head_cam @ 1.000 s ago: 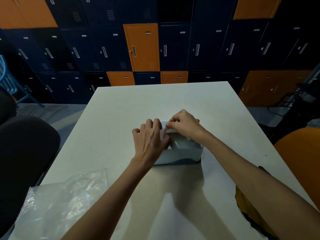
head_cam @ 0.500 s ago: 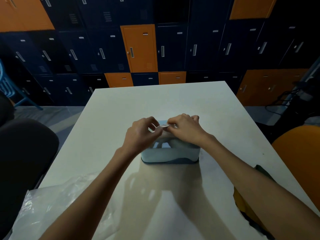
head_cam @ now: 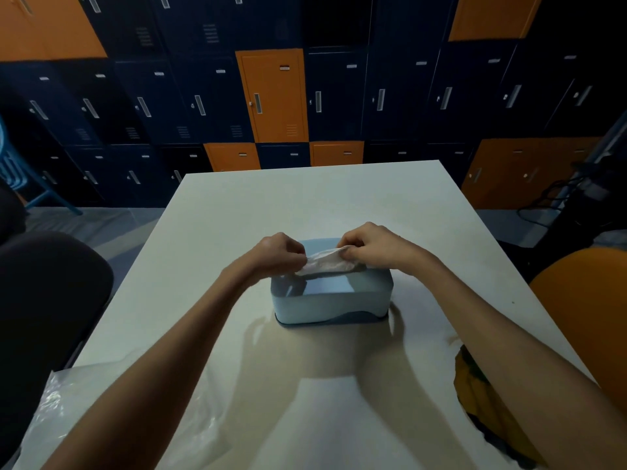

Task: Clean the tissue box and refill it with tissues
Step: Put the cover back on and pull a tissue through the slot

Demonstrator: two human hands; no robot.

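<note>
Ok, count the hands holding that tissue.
2. The left hand pinches the tissue at its left end and the right hand pinches its right end, both just above the blue tissue box. No other hand shows.

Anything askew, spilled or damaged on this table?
Nothing looks damaged or spilled. The tissue box sits flat on the table. The left hand and right hand pinch a tissue above it. The only stray thing is crumpled clear plastic wrapping at the table's near left corner.
</note>
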